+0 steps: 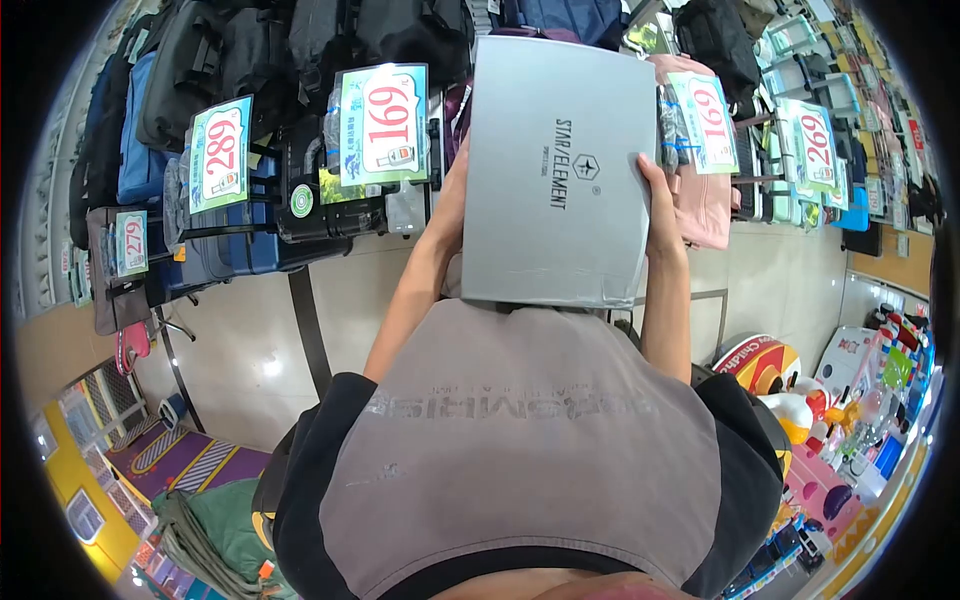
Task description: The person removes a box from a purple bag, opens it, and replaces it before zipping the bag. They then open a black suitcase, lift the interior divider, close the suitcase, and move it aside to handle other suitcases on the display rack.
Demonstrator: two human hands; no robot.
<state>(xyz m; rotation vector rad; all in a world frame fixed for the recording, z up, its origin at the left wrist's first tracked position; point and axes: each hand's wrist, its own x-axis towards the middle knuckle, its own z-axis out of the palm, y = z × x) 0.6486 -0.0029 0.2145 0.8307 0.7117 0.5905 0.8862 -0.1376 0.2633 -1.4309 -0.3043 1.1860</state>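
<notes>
A large grey cardboard box (530, 200) with "STAR ELEMENT" and a star logo printed on its lid is held up against the front of the body. My left hand (452, 205) grips its left side, the fingers mostly hidden behind it. On the opposite edge, my right hand (662, 215) is closed around the box, with a thumb or finger showing near the lid. Just beyond the box hang suitcases and bags, among them a pink case (705, 205) to the right and a black case (330, 215) to the left.
Price signs reading 169 (385, 125) and 289 (220, 155) stand on the luggage handles. Black and blue backpacks (245, 65) line the display behind. Boxed toys (755, 360) sit at the lower right, and a green bag (215, 530) lies at the lower left.
</notes>
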